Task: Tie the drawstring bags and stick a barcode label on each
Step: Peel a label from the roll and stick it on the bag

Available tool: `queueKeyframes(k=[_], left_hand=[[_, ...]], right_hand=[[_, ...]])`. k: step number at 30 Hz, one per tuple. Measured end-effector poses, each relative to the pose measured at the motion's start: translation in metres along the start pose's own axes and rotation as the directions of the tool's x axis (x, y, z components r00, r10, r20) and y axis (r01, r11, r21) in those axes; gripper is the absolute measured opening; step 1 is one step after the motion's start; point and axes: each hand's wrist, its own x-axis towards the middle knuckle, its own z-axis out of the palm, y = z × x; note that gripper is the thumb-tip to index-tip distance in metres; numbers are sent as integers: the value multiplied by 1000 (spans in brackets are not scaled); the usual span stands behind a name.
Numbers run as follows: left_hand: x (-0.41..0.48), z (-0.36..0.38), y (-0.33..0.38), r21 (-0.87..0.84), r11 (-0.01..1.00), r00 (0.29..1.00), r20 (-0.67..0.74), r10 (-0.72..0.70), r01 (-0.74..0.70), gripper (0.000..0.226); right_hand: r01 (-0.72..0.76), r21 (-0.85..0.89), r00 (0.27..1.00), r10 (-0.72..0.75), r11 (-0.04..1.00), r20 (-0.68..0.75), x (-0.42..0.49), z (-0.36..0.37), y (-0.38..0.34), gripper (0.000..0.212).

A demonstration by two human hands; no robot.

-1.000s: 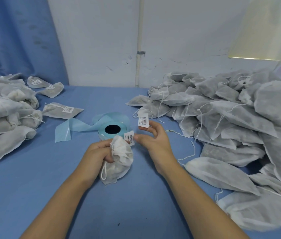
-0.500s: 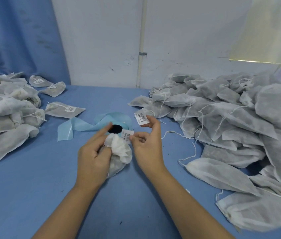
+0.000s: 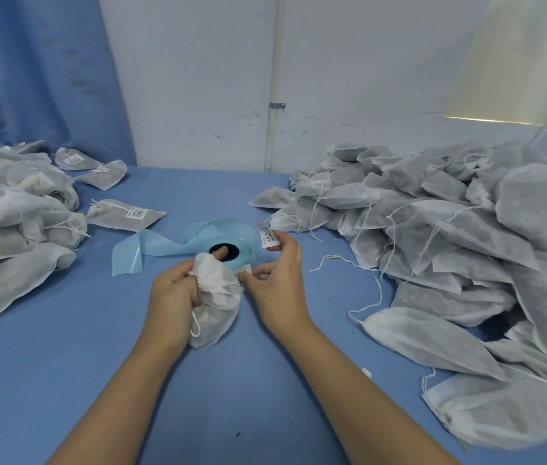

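Since half a second ago the left hand has folded its outstretched forefinger back onto the drawstring bag. The right hand has brought the barcode label against the bag's right flank. The left fingers now curl tight round the gathered neck, with one fingertip showing above the bunched cloth in front of the label roll. The right thumb and a lower finger pinch the label at its edge. The forefinger, raised farther off, carries a second label at its tip, clear of the bag.

The bag sits mid-counter between the two hands. Its long axis runs from the bunched neck at the far end to the rounded bottom at the near end, tipped a little to the right. The label touches it high on the right side, just below the neck. That makes the right hand the nearer one for pressing it flat, I judge, while the left steadies the cloth. Whether the knot is finished I cannot tell; a loop of cord hangs by the left wrist.

Labelled bags lie heaped at left and unlabelled ones at right. The roll's liner tail trails left.
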Motion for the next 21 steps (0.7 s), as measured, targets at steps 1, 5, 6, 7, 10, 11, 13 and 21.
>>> queueKeyframes(k=[1, 5, 6, 7, 10, 11, 13, 21], left_hand=[[0, 0, 0, 35, 999, 1000, 28, -1, 0, 53], [4, -3, -4, 111, 994, 1000, 16, -9, 8, 56], [4, -3, -5, 124, 992, 1000, 9, -13, 12, 58], [6, -4, -5, 143, 990, 1000, 4, -21, 20, 58], [7, -6, -8, 201, 979, 999, 5, -42, 40, 48], [7, -7, -8, 215, 976, 999, 5, -43, 41, 45], [7, -7, -7, 214, 976, 999, 10, -52, 49, 46], [8, -8, -9, 183, 983, 999, 13, -38, 34, 54]], right_hand=[[-5, 5, 1000, 5, 1000, -3, 1, 1, 0, 70], [4, 15, 1000, -3, 1000, -21, 0, 2, 1, 70], [7, 23, 999, -7, 1000, -31, 0, 2, 1, 70], [8, 28, 999, -7, 1000, -40, 0, 1, 1, 69], [-4, 29, 999, 5, 1000, -48, 1, 1, 0, 68], [-2, 20, 999, 3, 1000, -50, 1, 1, 0, 68], [2, -24, 999, -3, 1000, -54, 0, 2, -1, 68], [-73, -154, 992, 56, 985, -110, 1, -5, -2, 81]])
